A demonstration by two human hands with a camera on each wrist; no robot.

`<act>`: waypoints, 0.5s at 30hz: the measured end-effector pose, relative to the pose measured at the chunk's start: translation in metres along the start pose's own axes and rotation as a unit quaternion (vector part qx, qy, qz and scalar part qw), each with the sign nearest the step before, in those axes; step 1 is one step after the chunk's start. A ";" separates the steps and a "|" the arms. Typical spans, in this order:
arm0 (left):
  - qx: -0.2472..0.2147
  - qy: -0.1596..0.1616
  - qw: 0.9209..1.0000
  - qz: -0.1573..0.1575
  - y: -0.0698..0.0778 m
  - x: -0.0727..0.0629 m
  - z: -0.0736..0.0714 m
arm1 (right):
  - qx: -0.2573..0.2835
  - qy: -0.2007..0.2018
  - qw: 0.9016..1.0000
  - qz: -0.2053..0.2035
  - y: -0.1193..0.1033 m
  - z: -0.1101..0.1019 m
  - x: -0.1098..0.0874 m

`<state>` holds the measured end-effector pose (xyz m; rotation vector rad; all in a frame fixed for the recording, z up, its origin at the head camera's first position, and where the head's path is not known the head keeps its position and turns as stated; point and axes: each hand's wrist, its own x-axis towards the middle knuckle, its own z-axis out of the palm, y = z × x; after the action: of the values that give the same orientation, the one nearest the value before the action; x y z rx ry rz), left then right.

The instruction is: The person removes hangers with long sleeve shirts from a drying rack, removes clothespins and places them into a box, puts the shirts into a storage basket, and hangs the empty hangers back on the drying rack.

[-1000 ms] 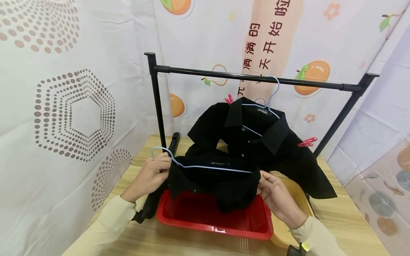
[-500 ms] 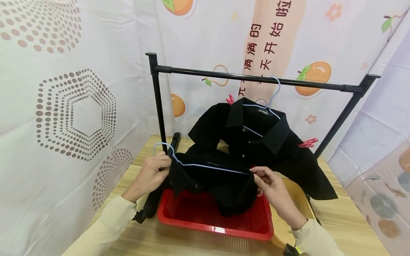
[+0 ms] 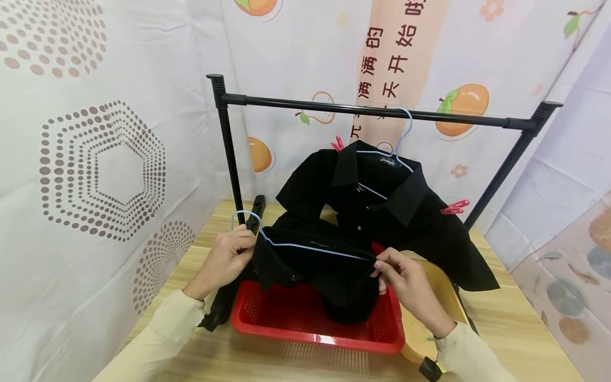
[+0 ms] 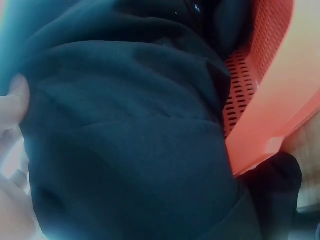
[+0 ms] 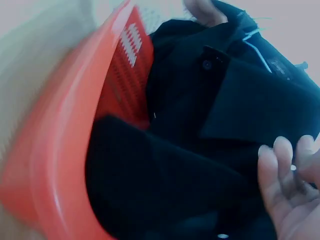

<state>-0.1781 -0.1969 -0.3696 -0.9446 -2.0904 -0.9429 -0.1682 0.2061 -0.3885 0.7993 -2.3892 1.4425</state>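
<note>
Over the red basket (image 3: 315, 339), a black collared shirt (image 3: 343, 292) is spread on a light blue hanger (image 3: 320, 249). At its left shoulder side, below the hanger's hook, my left hand (image 3: 226, 262) grips the cloth by the collar. My right hand (image 3: 406, 278) pinches the shirt's fabric with thumb and fingers at the hanger's right end. The lower part of the shirt drops into the basket. In the left wrist view, dark cloth (image 4: 125, 135) fills most of the picture. The right wrist view shows the collar and a button beside my right fingers (image 5: 282, 150).
Behind, another black shirt (image 3: 415, 212) hangs by a blue hanger from a black rack bar (image 3: 305, 106). Pink clothespins (image 3: 455, 207) are clipped to its shoulders. A yellow basin (image 3: 436, 281) stands right of the red basket on the wooden table (image 3: 520, 323). The rack's posts rise at both sides.
My right hand has shifted left along the shirt's edge to the hanger's end and taken a fresh pinch there. My left hand keeps its grip, and the hanger's hook has risen slightly.
</note>
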 end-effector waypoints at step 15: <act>-0.016 0.018 1.000 0.000 -0.001 0.001 0.000 | 0.269 0.020 0.961 0.053 0.000 0.008 0.001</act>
<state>-0.1792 -0.1975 -0.3695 -0.9369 -2.0520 -0.9883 -0.1683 0.1994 -0.3920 0.7442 -2.0496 2.1756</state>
